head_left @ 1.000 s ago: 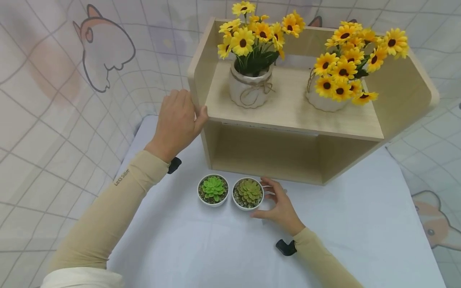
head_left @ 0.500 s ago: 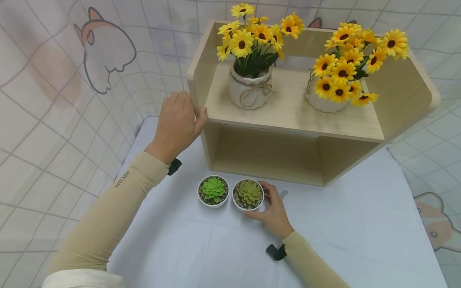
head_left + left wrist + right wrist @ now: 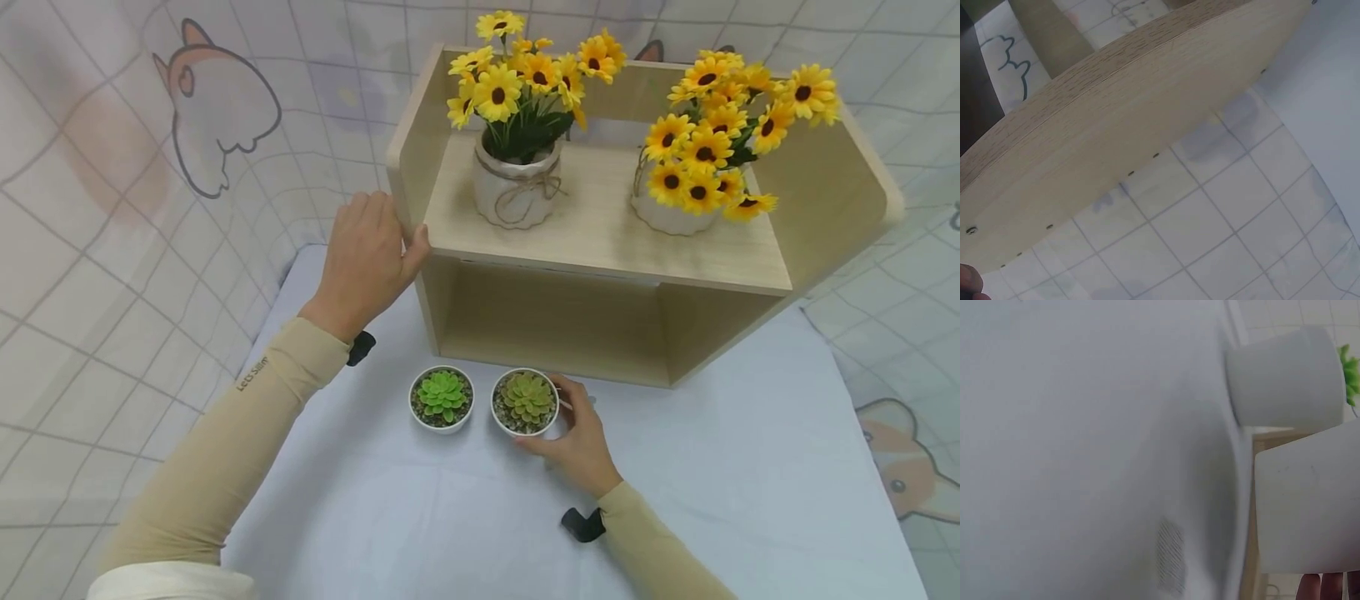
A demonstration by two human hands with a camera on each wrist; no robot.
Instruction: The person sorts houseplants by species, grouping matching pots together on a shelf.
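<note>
My right hand [image 3: 581, 442] holds a small white pot with an olive-green succulent [image 3: 527, 398], thumb at its near side and fingers around its right. In the right wrist view that white pot [image 3: 1310, 506] hangs just off the cloth, fingertips [image 3: 1332, 586] against its wall. To its left a second white pot with a bright green succulent [image 3: 441, 396] stands on the table. My left hand [image 3: 366, 258] grips the front edge of the left side panel of a wooden shelf [image 3: 615, 265]. The outer face of this panel [image 3: 1110, 150] fills much of the left wrist view.
On the shelf's upper board stand two white pots of yellow artificial flowers, one at left [image 3: 517, 192] and one at right [image 3: 671, 208]. Beneath is an open lower compartment [image 3: 555, 321]. A white cloth [image 3: 420, 517] covers the table. Behind hangs a checked curtain [image 3: 315, 133].
My right hand has closed around the olive-green succulent's pot and lifted it slightly, shifting it a little right, away from the other pot. My left hand stays on the shelf.
</note>
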